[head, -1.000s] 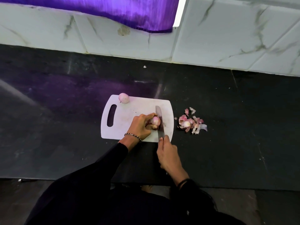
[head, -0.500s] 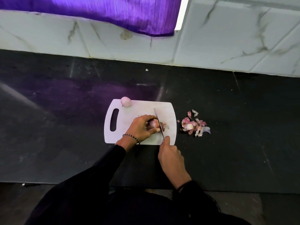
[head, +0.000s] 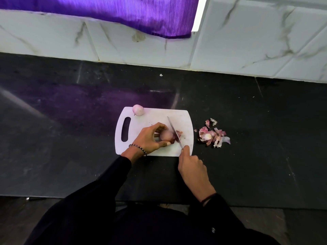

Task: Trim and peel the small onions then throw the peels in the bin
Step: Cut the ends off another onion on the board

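Most of what lies before me is the black countertop (head: 247,112), running back to a wall of white marbled tiles (head: 247,41) with a purple cloth (head: 123,13) hanging over its upper edge. My two arms reach in from below in dark sleeves (head: 99,191). On the counter sits a white cutting board (head: 155,117), its handle slot to my left.

My left hand (head: 150,138) rests on the board with fingers and thumb curled round a small onion (head: 166,135), pinning it near the board's middle. My right hand (head: 192,165) is just off the near right corner of the board, closed round the handle of a knife (head: 174,132); the handle itself is hidden in my grip. The thin blade slants up and to the left across the board, its edge set against the right end of the held onion.

On the bare counter just right of the board is a loose pile of peels (head: 213,136), pink, purple and pale. A second onion (head: 138,109) sits at the far left corner of the board, well apart from my hands. A reddish trimmed scrap (head: 179,133) lies on the board on the right side of the blade. A beaded bracelet (head: 138,148) circles my left wrist
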Demonstrator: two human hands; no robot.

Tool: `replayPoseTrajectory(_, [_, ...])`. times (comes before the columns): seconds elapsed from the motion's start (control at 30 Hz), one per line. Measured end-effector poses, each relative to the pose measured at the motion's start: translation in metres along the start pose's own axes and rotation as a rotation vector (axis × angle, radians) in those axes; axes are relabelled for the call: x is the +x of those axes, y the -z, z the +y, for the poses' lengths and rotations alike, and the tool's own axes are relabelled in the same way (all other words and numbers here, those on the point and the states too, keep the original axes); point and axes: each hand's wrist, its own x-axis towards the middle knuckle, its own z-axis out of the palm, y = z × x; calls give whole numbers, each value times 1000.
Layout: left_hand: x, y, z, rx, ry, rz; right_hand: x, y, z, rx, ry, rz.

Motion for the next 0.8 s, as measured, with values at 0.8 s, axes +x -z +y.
replayPoseTrajectory(0.8, [-10, 4, 8, -54, 90, 260, 42, 21, 8, 249, -93, 199])
